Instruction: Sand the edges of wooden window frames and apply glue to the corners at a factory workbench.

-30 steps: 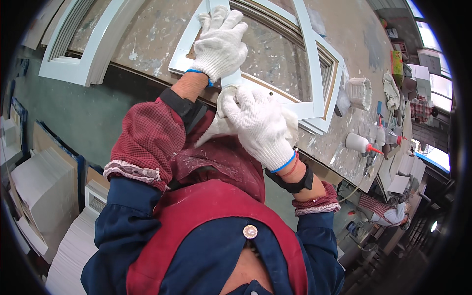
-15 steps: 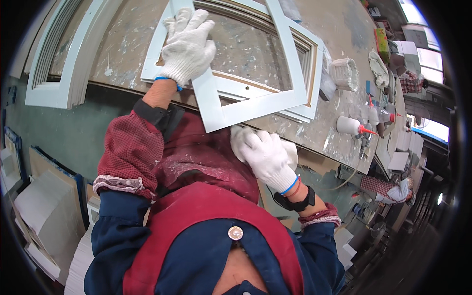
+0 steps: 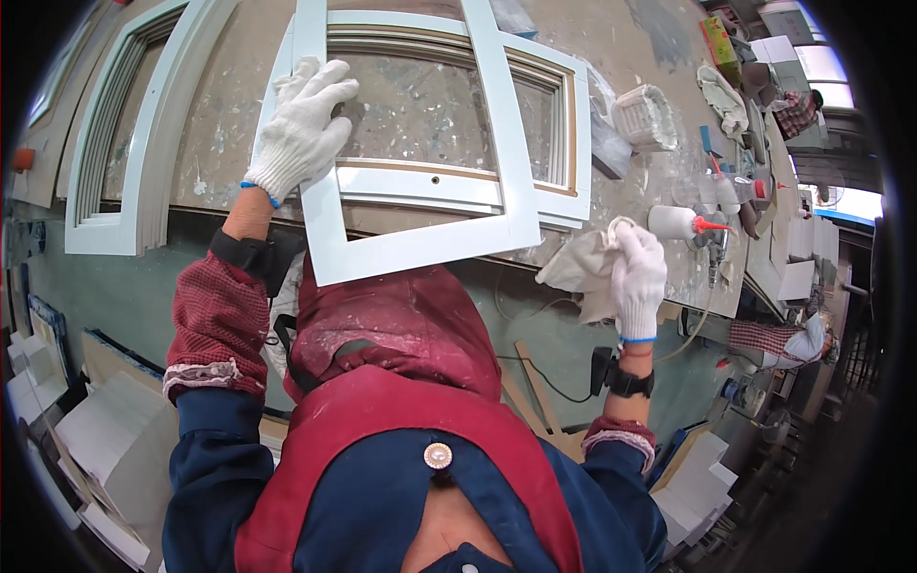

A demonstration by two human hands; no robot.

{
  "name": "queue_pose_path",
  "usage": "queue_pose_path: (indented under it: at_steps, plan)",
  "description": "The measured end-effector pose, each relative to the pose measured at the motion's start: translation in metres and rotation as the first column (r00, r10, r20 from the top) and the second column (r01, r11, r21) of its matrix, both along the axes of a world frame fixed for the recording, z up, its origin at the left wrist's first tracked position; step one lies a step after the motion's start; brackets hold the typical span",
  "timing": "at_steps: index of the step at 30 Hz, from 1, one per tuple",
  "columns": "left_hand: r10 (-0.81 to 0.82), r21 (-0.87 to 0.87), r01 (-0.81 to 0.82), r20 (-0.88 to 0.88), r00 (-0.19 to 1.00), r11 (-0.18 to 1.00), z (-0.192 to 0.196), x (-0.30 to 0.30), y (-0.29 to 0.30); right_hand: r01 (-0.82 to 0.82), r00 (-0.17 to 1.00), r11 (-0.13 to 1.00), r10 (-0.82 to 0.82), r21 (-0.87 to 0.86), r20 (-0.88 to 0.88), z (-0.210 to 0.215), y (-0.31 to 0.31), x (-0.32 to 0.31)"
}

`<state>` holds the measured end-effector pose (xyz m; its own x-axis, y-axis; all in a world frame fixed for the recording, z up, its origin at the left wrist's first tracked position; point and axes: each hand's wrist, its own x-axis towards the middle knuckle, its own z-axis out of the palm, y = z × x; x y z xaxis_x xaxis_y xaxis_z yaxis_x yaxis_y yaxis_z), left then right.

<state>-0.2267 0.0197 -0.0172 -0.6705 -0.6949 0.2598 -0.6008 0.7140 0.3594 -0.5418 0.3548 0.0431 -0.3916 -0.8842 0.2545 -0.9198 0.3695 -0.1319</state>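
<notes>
A white rectangular frame (image 3: 430, 244) lies askew on top of other white frames (image 3: 562, 206), its near corner sticking out past the bench edge. My left hand (image 3: 304, 124), in a white knit glove, rests on the frame's left side with fingers stretched out and thumb apart. Off the frame's near right corner, my right hand (image 3: 638, 282), gloved too, is closed on a pale cloth (image 3: 578, 267). The cloth hangs from the fingers over the bench's front edge. A white squeeze bottle (image 3: 671, 222) with a red tip lies just beyond that hand.
More white frames (image 3: 103, 239) are stacked at the left of the paint-spotted workbench (image 3: 210, 172). A white basket (image 3: 645, 119) sits at the right, with a crumpled cloth (image 3: 723, 103) farther off. White panels (image 3: 124, 420) stand on the floor at left. Another person (image 3: 778, 339) is at far right.
My right hand has moved right, away from the frame's near edge, with the cloth now hanging in plain view. My left hand stays on the frame; the whole view has shifted slightly.
</notes>
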Motion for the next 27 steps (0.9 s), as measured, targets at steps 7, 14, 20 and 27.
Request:
queue_pose_path:
  at_steps: [7,14,20,27]
  plan:
    - [-0.056,-0.059,0.056,0.009,0.998,0.997,-0.001,0.004,-0.001,0.051,0.994,0.998,-0.054,-0.033,-0.093,-0.034,-0.018,-0.026]
    - [-0.034,-0.019,0.034,0.018,0.999,0.999,0.004,0.002,0.002,0.195,0.977,0.979,-0.189,0.055,-0.101,-0.049,-0.018,-0.043]
    - [-0.037,-0.045,0.037,0.004,0.999,0.998,0.002,0.001,0.001,0.137,0.975,0.987,-0.151,-0.088,-0.166,-0.06,-0.011,-0.077]
    - [-0.034,-0.141,0.061,0.185,0.982,0.988,0.022,-0.008,0.014,0.002,0.994,0.992,0.011,0.123,-0.109,-0.01,-0.023,-0.082]
